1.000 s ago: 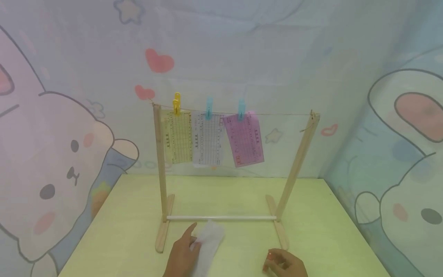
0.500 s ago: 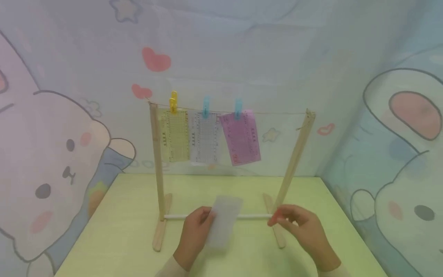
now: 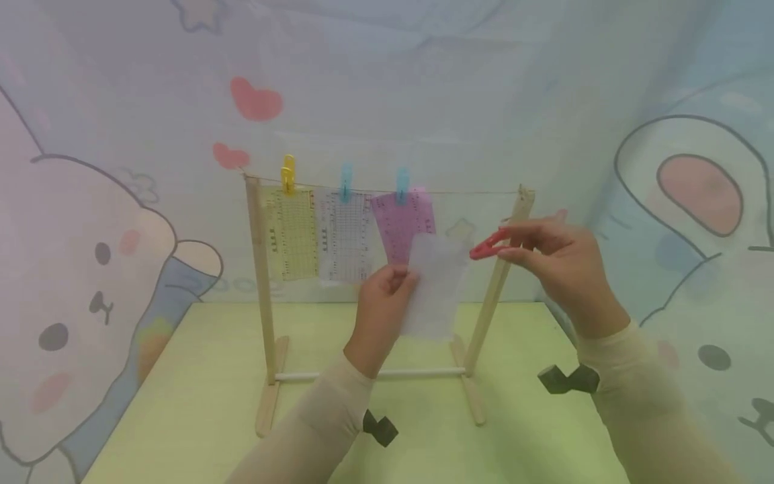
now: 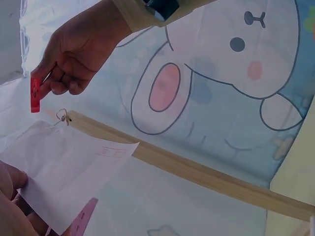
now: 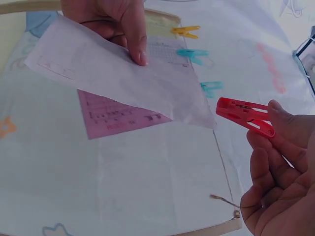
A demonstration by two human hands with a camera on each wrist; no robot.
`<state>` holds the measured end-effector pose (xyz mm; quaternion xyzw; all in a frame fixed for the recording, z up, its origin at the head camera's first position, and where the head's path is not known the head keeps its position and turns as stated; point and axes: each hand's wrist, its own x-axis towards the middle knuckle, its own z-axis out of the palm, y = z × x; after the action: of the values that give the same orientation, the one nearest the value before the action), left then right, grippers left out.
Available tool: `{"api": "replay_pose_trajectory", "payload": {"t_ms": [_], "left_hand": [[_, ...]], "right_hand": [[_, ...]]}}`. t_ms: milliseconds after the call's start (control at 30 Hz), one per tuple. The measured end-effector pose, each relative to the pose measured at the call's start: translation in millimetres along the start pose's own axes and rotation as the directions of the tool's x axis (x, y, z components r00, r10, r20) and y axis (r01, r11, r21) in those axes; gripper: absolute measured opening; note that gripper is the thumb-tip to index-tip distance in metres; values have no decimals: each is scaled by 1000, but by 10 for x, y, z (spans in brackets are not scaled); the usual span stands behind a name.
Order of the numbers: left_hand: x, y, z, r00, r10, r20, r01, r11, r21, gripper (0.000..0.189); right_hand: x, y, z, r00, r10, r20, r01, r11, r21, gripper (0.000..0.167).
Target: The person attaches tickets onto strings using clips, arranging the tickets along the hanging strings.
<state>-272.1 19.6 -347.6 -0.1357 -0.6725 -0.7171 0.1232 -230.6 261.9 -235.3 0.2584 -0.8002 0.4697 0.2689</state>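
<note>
My left hand (image 3: 383, 309) pinches a white paper slip (image 3: 437, 289) by its left edge, thumb on the near face. The slip is raised in front of the rack and overlaps the lower part of a pink slip (image 3: 402, 222). My right hand (image 3: 556, 269) pinches a red clothespin (image 3: 488, 245) by its handle ends, just right of the slip's upper corner. In the right wrist view the red clothespin (image 5: 246, 115) points toward the string (image 5: 222, 160), near the white slip's corner. Faint red print (image 4: 112, 151) shows on the slip in the left wrist view.
A string (image 3: 471, 193) spans two wooden posts (image 3: 261, 269). On it, a yellow clothespin (image 3: 288, 176) holds a yellow slip (image 3: 296, 235), and blue clothespins (image 3: 346, 183) hold a white printed slip (image 3: 345, 235) and the pink one. A white rod (image 3: 423, 372) joins the posts low over the table (image 3: 199, 403).
Both hands have risen from the table toward the string. The left lifted the white slip off the tabletop; the right carried the red clothespin up beside it. The head view has shifted slightly.
</note>
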Motion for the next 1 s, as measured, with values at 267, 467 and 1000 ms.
{"api": "replay_pose_trajectory", "payload": {"t_ms": [267,467,1000], "left_hand": [[240,207,337,996,61,-73,-63,998,-29,15],[336,216,461,993,24,-112,-29,999,-43,15],[484,305,518,992,-81,-94,67,988,-140,14]], "right_hand": [[598,-178,-99,999,21,-48,-27,992,-121,16],[898,-197,-142,990,139,-12,-139,972,-192,18],[1254,-124,-142,951,206,229,-144,955,-259,14]]}}
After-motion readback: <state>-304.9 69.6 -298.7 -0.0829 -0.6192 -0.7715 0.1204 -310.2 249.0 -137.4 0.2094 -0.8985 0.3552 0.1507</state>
